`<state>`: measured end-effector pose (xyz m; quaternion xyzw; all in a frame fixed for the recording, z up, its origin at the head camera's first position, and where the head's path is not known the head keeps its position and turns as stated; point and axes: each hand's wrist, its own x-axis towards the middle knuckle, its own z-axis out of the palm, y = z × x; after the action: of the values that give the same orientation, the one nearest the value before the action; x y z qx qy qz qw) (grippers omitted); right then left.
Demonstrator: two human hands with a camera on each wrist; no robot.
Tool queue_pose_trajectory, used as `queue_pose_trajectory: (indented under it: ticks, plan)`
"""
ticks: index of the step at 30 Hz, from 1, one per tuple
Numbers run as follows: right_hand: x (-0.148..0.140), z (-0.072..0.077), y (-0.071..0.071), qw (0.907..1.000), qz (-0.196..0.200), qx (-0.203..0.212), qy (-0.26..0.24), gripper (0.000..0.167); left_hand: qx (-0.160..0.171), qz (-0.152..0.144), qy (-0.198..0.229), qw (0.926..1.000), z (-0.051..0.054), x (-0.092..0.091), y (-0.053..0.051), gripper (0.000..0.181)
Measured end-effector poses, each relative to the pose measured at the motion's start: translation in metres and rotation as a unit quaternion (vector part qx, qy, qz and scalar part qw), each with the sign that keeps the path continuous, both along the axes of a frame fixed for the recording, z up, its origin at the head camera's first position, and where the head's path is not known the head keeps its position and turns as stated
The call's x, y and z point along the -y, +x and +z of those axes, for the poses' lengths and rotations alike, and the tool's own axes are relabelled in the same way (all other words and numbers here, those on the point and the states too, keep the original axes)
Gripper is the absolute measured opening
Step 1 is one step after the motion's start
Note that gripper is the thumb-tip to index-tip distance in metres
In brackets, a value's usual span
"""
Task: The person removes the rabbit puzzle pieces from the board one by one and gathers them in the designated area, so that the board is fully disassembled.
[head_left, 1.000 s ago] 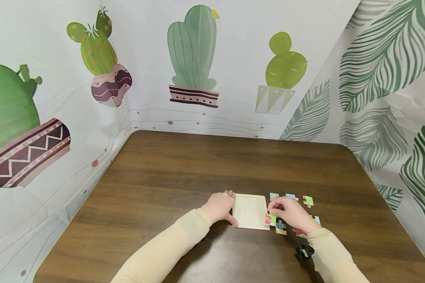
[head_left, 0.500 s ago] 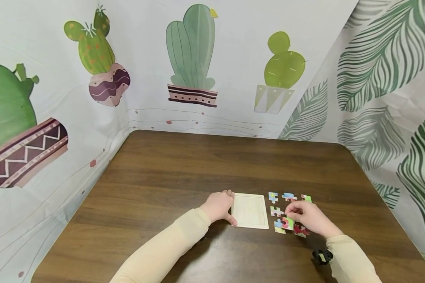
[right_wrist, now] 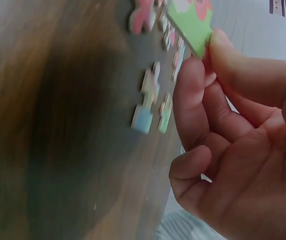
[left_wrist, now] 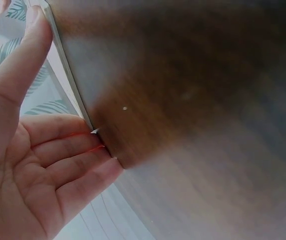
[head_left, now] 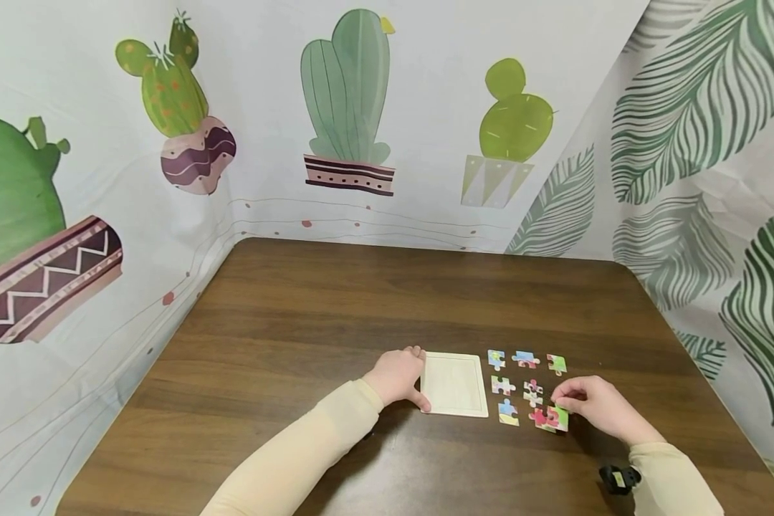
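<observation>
My left hand rests along the left edge of a square, pale wooden puzzle tray, thumb at its near corner and fingers at its far one. In the left wrist view the fingers are nearly straight against the tray's edge. My right hand pinches a green and red jigsaw piece between thumb and fingertips. In the head view that piece overlaps a red jigsaw piece at the near right of the group; whether they touch, I cannot tell. Several loose jigsaw pieces lie right of the tray in rough rows.
A brown wooden table carries everything. A white cloth printed with cacti and leaves hangs behind and at both sides. A small black device is worn on the right wrist.
My right hand has carried the green and red jigsaw piece rightward from the tray's right edge, across the loose pieces. My left hand has stayed on the tray.
</observation>
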<state>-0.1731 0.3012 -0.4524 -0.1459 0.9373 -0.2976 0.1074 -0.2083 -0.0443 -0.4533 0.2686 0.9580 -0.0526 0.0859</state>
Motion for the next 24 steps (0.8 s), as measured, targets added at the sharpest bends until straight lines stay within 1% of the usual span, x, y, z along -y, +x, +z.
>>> queue_pose_trajectory:
  ticks: [3, 8, 10, 17, 20, 24]
  plan:
    - [-0.008, 0.0, 0.002, 0.9999, -0.002, -0.004, 0.013, 0.007, -0.005, -0.003, -0.001, 1.0, -0.001, 0.0, 0.0, 0.106]
    - [-0.018, 0.0, 0.004, 0.9991, -0.005, 0.004, 0.041, 0.01, -0.006, -0.005, -0.001, 1.0, 0.0, 0.001, 0.0, 0.107]
    - [-0.02, -0.001, 0.004, 0.9988, -0.004, 0.002, 0.048, 0.007, -0.006, -0.004, -0.001, 1.0, 0.0, 0.002, 0.0, 0.107]
    - [-0.021, -0.008, 0.002, 0.997, -0.03, 0.007, 0.071, 0.004, -0.009, 0.001, 0.003, 1.0, -0.001, 0.003, -0.001, 0.105]
    - [-0.021, -0.013, 0.003, 0.9963, -0.039, 0.001, 0.076, 0.006, -0.004, 0.001, 0.004, 1.0, -0.002, 0.004, 0.0, 0.105]
    - [-0.019, -0.016, 0.003, 0.9962, -0.045, -0.02, 0.072, 0.008, -0.002, -0.002, 0.011, 0.9999, -0.004, 0.006, -0.001, 0.097]
